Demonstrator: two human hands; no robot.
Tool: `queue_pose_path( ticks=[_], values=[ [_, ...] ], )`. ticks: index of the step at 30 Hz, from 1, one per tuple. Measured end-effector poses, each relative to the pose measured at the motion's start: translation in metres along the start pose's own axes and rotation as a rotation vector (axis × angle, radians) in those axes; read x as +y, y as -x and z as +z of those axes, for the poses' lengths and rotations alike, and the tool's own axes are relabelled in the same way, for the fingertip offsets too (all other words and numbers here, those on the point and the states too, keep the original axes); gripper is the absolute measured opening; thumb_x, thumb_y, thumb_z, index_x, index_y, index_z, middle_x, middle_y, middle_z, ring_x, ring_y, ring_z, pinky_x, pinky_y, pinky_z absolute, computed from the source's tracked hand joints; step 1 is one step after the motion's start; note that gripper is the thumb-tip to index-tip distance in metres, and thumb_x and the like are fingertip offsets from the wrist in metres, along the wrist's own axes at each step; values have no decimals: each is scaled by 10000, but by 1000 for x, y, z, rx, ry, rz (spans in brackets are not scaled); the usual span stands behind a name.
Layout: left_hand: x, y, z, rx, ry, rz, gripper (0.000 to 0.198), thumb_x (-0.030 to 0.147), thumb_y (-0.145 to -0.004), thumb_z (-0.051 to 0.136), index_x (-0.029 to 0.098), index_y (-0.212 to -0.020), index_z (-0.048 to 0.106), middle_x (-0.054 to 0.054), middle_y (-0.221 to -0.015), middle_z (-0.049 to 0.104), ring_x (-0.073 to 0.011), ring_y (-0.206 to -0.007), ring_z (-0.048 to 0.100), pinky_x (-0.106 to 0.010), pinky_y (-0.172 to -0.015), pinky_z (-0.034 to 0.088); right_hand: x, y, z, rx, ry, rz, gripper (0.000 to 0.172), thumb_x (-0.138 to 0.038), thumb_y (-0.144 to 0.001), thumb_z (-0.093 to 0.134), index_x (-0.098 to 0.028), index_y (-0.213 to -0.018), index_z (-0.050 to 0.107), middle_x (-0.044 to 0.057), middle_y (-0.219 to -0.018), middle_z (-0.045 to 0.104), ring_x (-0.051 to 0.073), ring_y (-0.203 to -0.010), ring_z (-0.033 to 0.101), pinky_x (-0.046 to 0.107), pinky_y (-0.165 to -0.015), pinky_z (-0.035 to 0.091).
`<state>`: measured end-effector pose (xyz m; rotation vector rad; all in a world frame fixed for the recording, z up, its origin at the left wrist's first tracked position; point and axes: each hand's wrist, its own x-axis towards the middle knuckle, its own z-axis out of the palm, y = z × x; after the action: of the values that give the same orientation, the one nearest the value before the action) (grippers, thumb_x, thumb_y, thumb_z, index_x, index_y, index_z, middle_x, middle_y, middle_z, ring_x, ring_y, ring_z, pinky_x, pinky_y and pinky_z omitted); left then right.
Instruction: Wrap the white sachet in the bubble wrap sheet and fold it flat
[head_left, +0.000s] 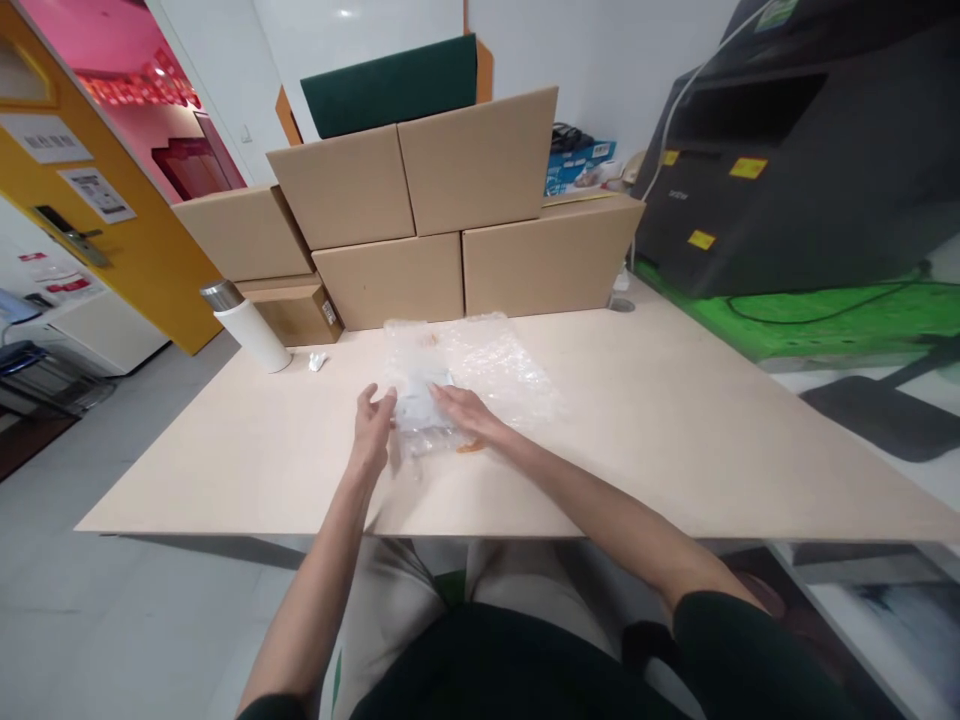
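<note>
A sheet of clear bubble wrap [510, 370] lies spread on the table, with a small pale, flat item [420, 408] on its left part. The item looks whitish-blue and is partly covered by the plastic, so its kind does not show. My right hand [466, 412] grips the item's right side, thumb over the top; its lower fingers are mostly hidden. At the item's left edge, my left hand [373, 428] stands with fingers curved and apart, close to the wrap's edge. Whether it touches the plastic I cannot tell.
Several cardboard boxes [386, 285] are stacked along the back of the wooden table [660, 430]. A white bottle [253, 335] and a crumpled white scrap [317, 361] stand at the left. A large dark machine [787, 170] rises at the right, over a green surface [832, 325].
</note>
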<state>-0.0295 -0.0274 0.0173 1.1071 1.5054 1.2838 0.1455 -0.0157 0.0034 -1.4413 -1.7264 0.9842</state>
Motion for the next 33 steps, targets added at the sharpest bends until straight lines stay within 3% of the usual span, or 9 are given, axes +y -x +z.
queue_pose_path(
  ticks=[3, 6, 10, 14, 18, 23, 27, 30, 33],
  values=[
    [10, 9, 17, -51, 64, 176, 578, 493, -890, 576, 200, -1363, 423, -130, -1232, 622, -202, -1035, 648, -311, -820, 521, 7, 4, -10, 9, -250, 25, 508, -680, -879, 481, -217, -843, 685, 65, -929, 712, 253, -907, 634, 364, -838, 464],
    [14, 17, 48, -183, 51, 334, 437, 454, -946, 490, 204, -1304, 478, -127, -1335, 588, -221, -1194, 586, -364, -968, 488, 20, 9, -26, 45, -373, 0, 457, -628, -865, 536, -226, -993, 711, 57, -1056, 717, 246, -1007, 639, 370, -900, 478],
    [9, 20, 94, -338, -84, 523, 463, 483, -994, 372, 204, -1321, 544, -99, -1408, 559, -230, -1337, 483, -407, -1143, 349, 44, 14, -60, 268, -126, -24, 388, -492, -858, 566, -229, -1105, 709, 83, -1226, 667, 270, -1183, 580, 419, -1051, 411],
    [-2, 23, 132, -479, -434, 599, 472, 449, -1002, 343, 281, -1392, 548, -29, -1530, 465, -280, -1432, 357, -502, -1190, 236, 71, 20, -91, 452, 181, 44, 443, -279, -752, 640, -189, -1182, 691, 128, -1367, 573, 312, -1319, 473, 444, -1131, 336],
    [-11, 29, 155, -551, -791, 582, 499, 439, -1005, 312, 327, -1463, 474, 1, -1600, 352, -332, -1475, 267, -569, -1160, 229, 87, 22, -103, 500, 141, 188, 506, -177, -758, 569, -153, -1258, 637, 134, -1382, 573, 279, -1327, 480, 387, -1130, 340],
    [-21, 37, 172, -452, -993, 663, 525, 391, -1006, 301, 216, -1470, 473, -92, -1601, 343, -372, -1472, 258, -570, -1156, 217, 85, 1, -109, 496, -90, 350, 454, -425, -898, 507, -163, -1256, 601, 128, -1251, 659, 250, -1185, 597, 356, -993, 450],
    [-25, 40, 175, -438, -998, 680, 529, 348, -984, 368, 185, -1482, 438, -105, -1586, 366, -384, -1471, 255, -564, -1159, 216, 74, -23, -110, 438, -175, 343, 427, -423, -713, 755, -131, -1009, 658, 111, -1018, 710, 251, -1007, 651, 312, -845, 491],
    [-19, 36, 165, -457, -869, 659, 532, 357, -987, 375, 159, -1478, 422, -127, -1573, 381, -323, -1476, 280, -508, -1157, 265, 66, -27, -108, 363, -334, 319, 339, -358, -630, 820, -147, -818, 632, 42, -757, 678, 215, -800, 645, 286, -696, 489],
    [-4, 24, 141, -329, -741, 697, 482, 390, -1006, 347, 195, -1427, 478, -115, -1613, 306, -253, -1500, 247, -485, -1182, 225, 58, -14, -106, 284, -437, 292, 337, -373, -611, 836, -156, -744, 616, 5, -627, 627, 183, -657, 605, 281, -603, 473]
  ],
)
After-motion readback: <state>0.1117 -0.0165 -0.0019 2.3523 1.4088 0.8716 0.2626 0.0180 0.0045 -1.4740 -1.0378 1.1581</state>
